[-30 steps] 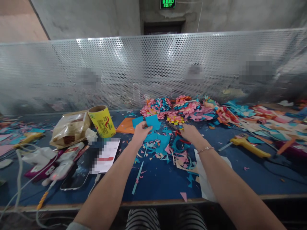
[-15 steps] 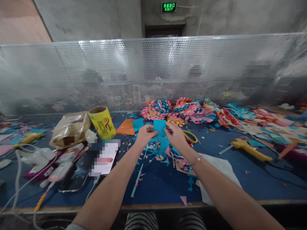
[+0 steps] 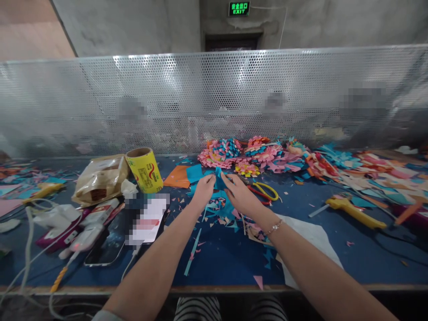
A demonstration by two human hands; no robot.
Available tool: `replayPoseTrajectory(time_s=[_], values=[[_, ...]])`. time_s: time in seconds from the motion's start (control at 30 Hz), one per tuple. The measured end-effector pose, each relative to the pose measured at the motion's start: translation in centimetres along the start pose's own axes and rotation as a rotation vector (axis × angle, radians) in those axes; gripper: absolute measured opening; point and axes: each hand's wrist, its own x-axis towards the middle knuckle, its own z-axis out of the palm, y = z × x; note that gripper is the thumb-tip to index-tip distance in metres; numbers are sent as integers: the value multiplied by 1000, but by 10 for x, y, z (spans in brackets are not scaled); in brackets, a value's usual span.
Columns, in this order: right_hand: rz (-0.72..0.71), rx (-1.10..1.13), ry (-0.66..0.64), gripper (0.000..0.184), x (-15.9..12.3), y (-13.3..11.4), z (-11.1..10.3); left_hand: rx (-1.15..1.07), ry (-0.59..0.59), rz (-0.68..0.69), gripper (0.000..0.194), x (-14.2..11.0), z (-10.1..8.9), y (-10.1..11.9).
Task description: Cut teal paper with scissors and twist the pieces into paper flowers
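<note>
Between my two hands is a small piece of blue paper, now bent into a narrow fold. My left hand pinches its left side with closed fingers. From the right, my right hand grips the same paper, its fingers pressed against the fold. Underneath, blue and pink paper scraps lie on the blue tabletop. Just right of my right hand is a pair of scissors with red and yellow handles. Orange paper and a blue sheet lie left of the hands.
Pink, blue and orange paper flowers are heaped at the back before a perforated metal screen. Left are a yellow tape roll, a brown bag and a lit phone. A yellow glue gun lies right, near white paper.
The blue paper was a flat upright square and is now folded narrow. My right fingers have closed in over it. The scissors' handles show more.
</note>
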Motion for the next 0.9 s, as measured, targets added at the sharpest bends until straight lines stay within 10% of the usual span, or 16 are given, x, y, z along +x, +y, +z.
replayPoseTrajectory(time_s=[0.57,0.9], values=[[227,359,-42,47,2,-9,2,200,19,144,20,2,-4,1],[602,800,229,43,11,-1,0,299,-27,217,15,-5,-1,9]])
